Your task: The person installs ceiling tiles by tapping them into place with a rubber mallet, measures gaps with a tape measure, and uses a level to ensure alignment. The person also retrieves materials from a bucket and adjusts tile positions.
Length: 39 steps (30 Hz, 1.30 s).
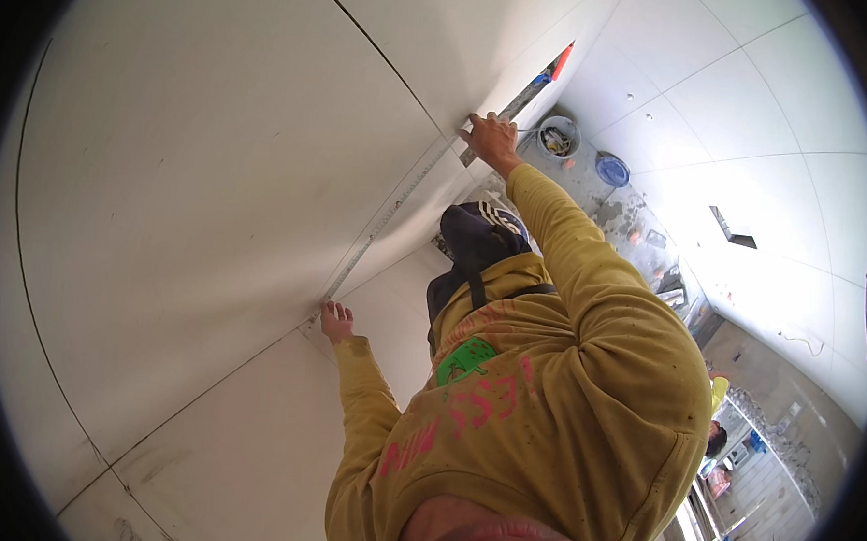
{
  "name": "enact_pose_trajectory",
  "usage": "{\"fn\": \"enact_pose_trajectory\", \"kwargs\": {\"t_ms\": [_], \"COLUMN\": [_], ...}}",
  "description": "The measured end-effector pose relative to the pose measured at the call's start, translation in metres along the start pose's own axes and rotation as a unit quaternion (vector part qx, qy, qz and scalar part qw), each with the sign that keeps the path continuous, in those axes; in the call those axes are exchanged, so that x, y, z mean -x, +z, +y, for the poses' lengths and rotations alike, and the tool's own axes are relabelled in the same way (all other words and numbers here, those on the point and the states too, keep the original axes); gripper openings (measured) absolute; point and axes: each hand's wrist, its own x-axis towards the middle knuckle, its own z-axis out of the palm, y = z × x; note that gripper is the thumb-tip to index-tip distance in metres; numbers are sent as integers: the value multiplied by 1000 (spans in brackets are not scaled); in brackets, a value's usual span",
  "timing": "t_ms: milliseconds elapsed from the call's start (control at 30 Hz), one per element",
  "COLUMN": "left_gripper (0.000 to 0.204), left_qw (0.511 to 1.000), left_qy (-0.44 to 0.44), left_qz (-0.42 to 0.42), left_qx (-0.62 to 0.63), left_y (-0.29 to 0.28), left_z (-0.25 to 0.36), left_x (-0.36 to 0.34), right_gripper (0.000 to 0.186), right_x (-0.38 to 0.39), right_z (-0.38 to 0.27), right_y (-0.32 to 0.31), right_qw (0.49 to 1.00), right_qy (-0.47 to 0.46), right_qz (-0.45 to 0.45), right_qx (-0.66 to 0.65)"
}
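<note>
A thin, pale measuring strip [382,232] with fine tick marks lies along the light wall panel, slanting between my two hands. My left hand [336,321] has its fingers bent at the strip's lower end, beside the corner joint. Up at the other end, my right hand [494,143] rests against the wall with thumb and fingers bent over the strip; its grip is partly hidden. Beside that hand runs a long dark slot [523,98] cut in the wall, with a red piece [563,61] and a blue piece [542,79] at its far end.
A pale bucket [558,138] with things in it stands on the stained floor, near a blue round container [612,170]. The right wall has a rectangular cutout [732,228]. Another person [716,438] is at the lower right, near rubble and scattered items.
</note>
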Motion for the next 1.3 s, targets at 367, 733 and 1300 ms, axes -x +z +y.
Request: {"fn": "enact_pose_trajectory", "kwargs": {"t_ms": [367,733,1300], "left_gripper": [33,34,20], "left_qw": [1000,1000,995], "left_qy": [-2,0,84], "left_qz": [1,-2,28], "left_qx": [-5,-6,40], "left_y": [-1,1,-35], "left_z": [1,1,7], "left_x": [3,5,131], "right_gripper": [51,53,66], "right_x": [1,2,21], "right_z": [-4,-6,93], "right_y": [-5,-13,-56], "right_qw": [1000,1000,957], "right_qy": [2,3,-221], "right_qz": [-12,-23,-121], "right_qx": [15,8,147]}}
